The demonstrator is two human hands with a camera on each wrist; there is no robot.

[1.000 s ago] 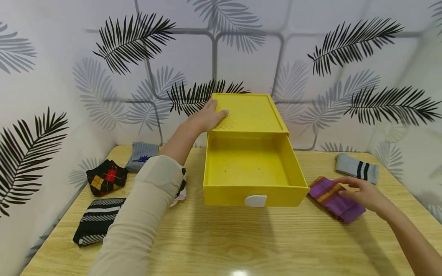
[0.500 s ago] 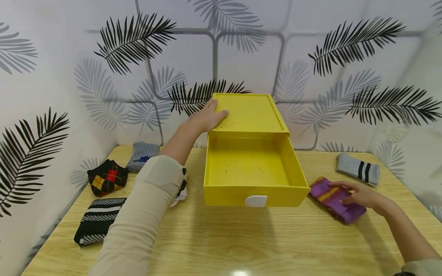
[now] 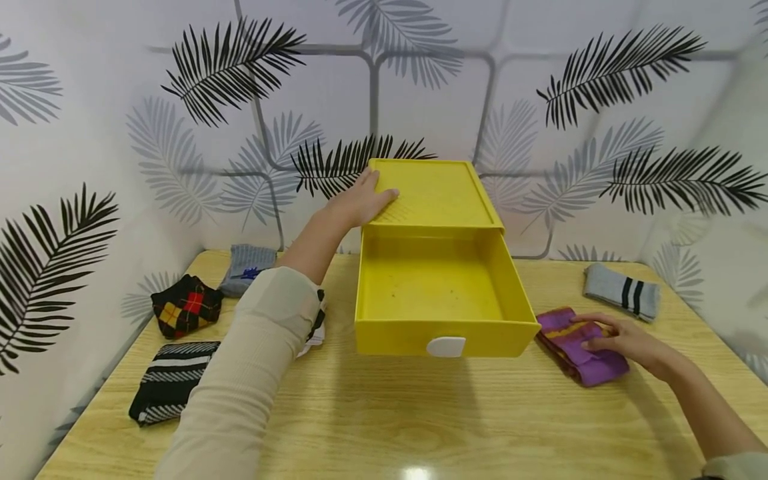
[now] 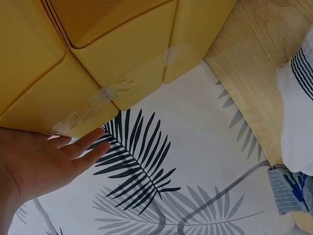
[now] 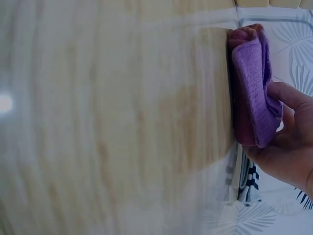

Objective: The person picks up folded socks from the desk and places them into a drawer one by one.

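Observation:
The yellow drawer box (image 3: 438,193) stands at the middle of the table, its drawer (image 3: 396,339) pulled out toward me and nothing lying inside. My left hand (image 3: 359,201) rests on the box's top left edge, fingers extended; in the left wrist view they reach along the taped side. At the right, my right hand (image 3: 639,343) pinches a folded purple sock (image 3: 591,367) with orange stripes, just beside the drawer's front corner. In the right wrist view the thumb and fingers grip one end of this sock (image 5: 252,93).
A grey sock (image 3: 621,291) with two black stripes lies behind my right hand. On the left are an argyle sock (image 3: 187,307), a black-and-white striped sock (image 3: 174,381) and a grey-blue sock (image 3: 246,267). My left sleeve partly covers a white sock (image 3: 313,341).
My right hand has closed its fingers on the purple sock, which has bunched up and shifted slightly left. The left hand and the drawer box have stayed in place.

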